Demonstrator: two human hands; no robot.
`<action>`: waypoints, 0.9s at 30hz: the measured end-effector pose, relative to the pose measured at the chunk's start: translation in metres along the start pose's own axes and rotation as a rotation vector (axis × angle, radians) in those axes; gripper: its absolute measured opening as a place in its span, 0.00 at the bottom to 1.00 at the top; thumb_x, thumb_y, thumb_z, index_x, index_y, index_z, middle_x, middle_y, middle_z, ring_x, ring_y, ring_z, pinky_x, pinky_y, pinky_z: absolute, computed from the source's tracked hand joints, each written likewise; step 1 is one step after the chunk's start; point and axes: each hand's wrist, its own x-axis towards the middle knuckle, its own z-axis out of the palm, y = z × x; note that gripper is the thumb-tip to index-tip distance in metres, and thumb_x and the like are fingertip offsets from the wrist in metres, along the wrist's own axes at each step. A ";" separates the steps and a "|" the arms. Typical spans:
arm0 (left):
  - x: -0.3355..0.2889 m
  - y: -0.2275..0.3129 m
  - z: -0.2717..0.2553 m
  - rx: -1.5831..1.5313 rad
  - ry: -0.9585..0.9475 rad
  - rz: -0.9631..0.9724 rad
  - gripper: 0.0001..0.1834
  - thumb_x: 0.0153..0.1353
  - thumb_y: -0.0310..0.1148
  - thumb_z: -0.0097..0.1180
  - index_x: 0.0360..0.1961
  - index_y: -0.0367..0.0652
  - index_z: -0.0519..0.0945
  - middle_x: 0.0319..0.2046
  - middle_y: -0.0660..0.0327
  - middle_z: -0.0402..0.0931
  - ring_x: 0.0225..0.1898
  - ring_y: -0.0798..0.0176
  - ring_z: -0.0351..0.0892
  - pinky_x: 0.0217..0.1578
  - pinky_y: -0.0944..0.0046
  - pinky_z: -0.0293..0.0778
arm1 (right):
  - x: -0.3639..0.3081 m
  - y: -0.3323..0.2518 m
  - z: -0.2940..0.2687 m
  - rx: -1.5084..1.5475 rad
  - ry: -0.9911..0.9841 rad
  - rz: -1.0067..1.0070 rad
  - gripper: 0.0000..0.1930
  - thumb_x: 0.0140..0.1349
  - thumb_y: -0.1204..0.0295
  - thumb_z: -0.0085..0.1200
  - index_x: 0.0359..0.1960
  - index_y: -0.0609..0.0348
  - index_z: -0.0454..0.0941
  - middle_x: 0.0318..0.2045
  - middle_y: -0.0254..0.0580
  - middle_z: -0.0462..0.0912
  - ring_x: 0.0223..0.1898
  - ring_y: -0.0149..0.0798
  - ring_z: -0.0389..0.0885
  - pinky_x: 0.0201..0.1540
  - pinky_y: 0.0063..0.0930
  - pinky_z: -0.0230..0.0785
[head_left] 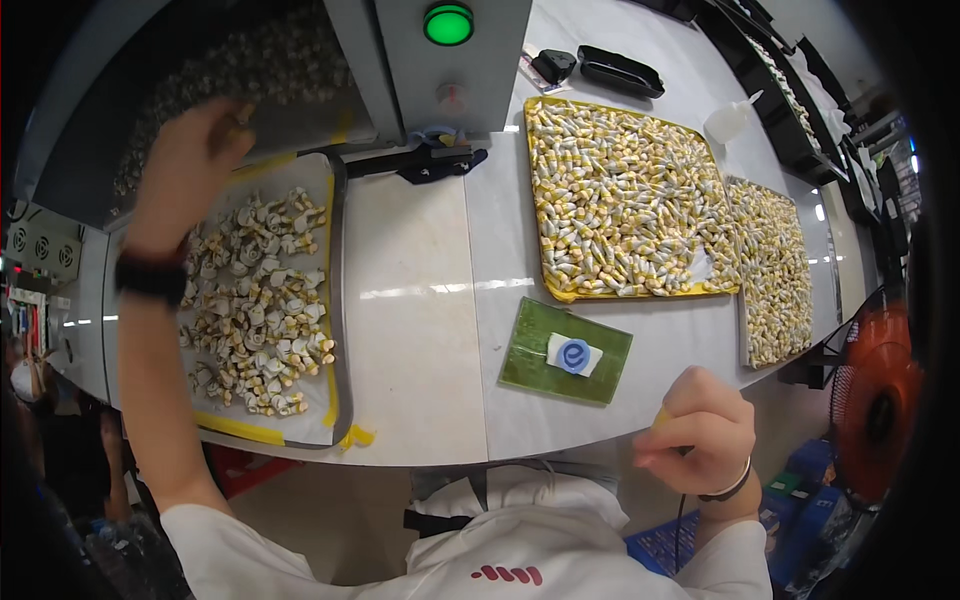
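Note:
My left hand (205,140) reaches over the far edge of the left tray (345,330) into the opening of a grey machine. Its fingers are closed in a pinch, and what they hold, if anything, is too small to make out. Loose white-and-yellow pieces (265,300) with flared shapes lie on the paper-lined tray below my left forearm. My right hand (705,425) is raised just off the table's front edge, fingers curled around a small yellow-tipped piece (660,416), mostly hidden. Nearest to it is a green rectangular pad (530,370) with a blue ring-shaped thing (575,356) on white paper.
The machine's grey housing (450,90) carries a lit green button (447,24). To the right, two trays of slim white-and-yellow pieces (630,200) (775,270) stand side by side. Behind them are a white squeeze bottle (728,122) and a black dish (620,72). An orange fan (880,405) stands far right.

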 end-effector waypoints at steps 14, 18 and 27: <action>0.055 -0.040 0.047 -0.251 -0.054 -0.018 0.23 0.57 0.35 0.55 0.55 0.45 0.69 0.51 0.54 0.69 0.50 0.60 0.68 0.51 0.60 0.65 | -0.001 0.040 -0.078 -0.694 0.155 0.248 0.05 0.47 0.78 0.59 0.26 0.60 0.76 0.22 0.40 0.75 0.25 0.41 0.74 0.29 0.30 0.66; -0.035 0.048 0.002 -0.805 -0.080 -0.047 0.15 0.65 0.37 0.46 0.47 0.38 0.73 0.36 0.60 0.73 0.29 0.71 0.69 0.33 0.69 0.68 | 0.007 0.081 -0.094 -0.729 0.008 0.346 0.05 0.50 0.76 0.56 0.29 0.61 0.75 0.27 0.43 0.76 0.32 0.47 0.75 0.35 0.35 0.67; -0.173 0.140 0.039 -1.656 -1.466 0.199 0.16 0.57 0.37 0.60 0.41 0.37 0.79 0.28 0.60 0.77 0.30 0.68 0.76 0.31 0.70 0.70 | 0.028 0.109 -0.075 -0.732 -0.102 0.305 0.02 0.51 0.79 0.50 0.27 0.64 0.74 0.24 0.49 0.78 0.31 0.51 0.77 0.36 0.40 0.68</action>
